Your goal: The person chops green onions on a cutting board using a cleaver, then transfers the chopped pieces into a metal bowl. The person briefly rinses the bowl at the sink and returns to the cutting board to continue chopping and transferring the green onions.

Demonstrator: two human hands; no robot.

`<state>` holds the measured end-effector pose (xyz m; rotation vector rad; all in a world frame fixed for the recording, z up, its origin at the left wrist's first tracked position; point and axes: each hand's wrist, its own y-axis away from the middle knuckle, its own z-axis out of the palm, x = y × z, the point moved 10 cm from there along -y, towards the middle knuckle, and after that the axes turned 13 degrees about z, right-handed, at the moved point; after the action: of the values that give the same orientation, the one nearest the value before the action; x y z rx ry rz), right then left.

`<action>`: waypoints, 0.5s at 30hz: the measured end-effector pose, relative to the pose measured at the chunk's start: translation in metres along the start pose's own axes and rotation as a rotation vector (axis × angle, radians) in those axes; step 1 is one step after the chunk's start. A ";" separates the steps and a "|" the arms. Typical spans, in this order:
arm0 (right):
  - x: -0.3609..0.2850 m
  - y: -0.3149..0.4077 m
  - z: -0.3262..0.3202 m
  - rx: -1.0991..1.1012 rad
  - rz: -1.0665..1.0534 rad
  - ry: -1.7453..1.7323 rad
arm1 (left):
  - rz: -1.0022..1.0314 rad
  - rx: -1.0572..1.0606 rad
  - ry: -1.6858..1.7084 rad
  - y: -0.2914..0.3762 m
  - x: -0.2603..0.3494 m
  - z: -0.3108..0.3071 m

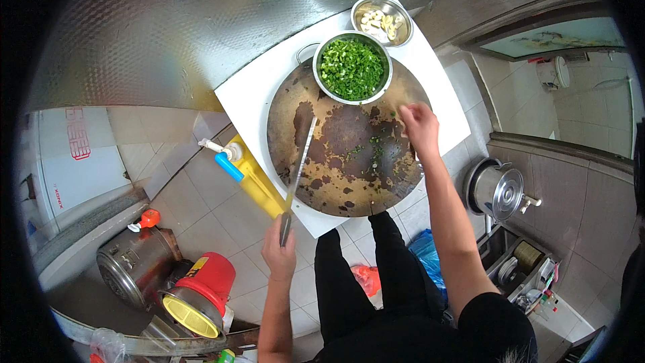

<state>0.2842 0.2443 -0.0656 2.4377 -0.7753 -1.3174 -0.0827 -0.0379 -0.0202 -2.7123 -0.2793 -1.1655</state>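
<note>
My left hand [280, 254] grips the dark handle of a kitchen knife [303, 161], whose blade reaches edge-on over the left part of a round wooden chopping block [347, 136]. Over the block's right side is my right hand [421, 126], its fingers curled; whether it pinches anything cannot be seen. Bits of chopped green onion [377, 148] lie scattered on the stained wood. At the block's far edge stands a metal bowl [389, 80] full of chopped green onion [351, 68]. Behind it, a second metal bowl [408, 35] holds peeled garlic cloves [373, 21].
The block rests on a white table [453, 116]. A quilted metal surface [166, 35] rises beyond it. Beside the table's left edge is a yellow container [254, 181]. A red bucket [216, 272] stands lower left, and a lidded steel pot [504, 194] is at right.
</note>
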 end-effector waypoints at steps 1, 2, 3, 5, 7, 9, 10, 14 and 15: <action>0.002 0.015 -0.025 0.191 -0.120 0.068 | -0.001 0.030 -0.020 0.006 0.003 0.001; 0.016 0.024 -0.040 0.246 -0.098 0.195 | -0.022 0.058 -0.038 0.011 0.004 0.004; 0.030 0.030 -0.043 0.220 -0.086 0.276 | -0.038 0.088 -0.051 0.015 0.007 0.008; 0.062 0.034 -0.041 0.191 0.030 0.457 | -0.043 0.083 -0.079 0.022 0.017 0.025; 0.063 0.037 -0.035 0.245 -0.104 0.481 | -0.043 0.055 -0.059 0.025 0.027 0.044; 0.069 0.035 -0.032 0.264 -0.131 0.484 | 0.049 -0.011 -0.077 0.018 0.042 0.061; 0.073 0.030 -0.032 0.255 -0.116 0.469 | 0.094 -0.029 -0.067 0.013 0.049 0.066; 0.086 0.019 -0.055 0.209 -0.028 0.346 | 0.260 -0.153 -0.044 -0.019 0.071 0.083; 0.082 0.019 -0.063 0.212 -0.070 0.332 | 0.313 -0.172 -0.074 -0.031 0.076 0.085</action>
<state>0.3671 0.1807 -0.0786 2.7726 -0.7792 -0.8516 0.0206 0.0200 -0.0196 -2.8124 0.2409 -1.0434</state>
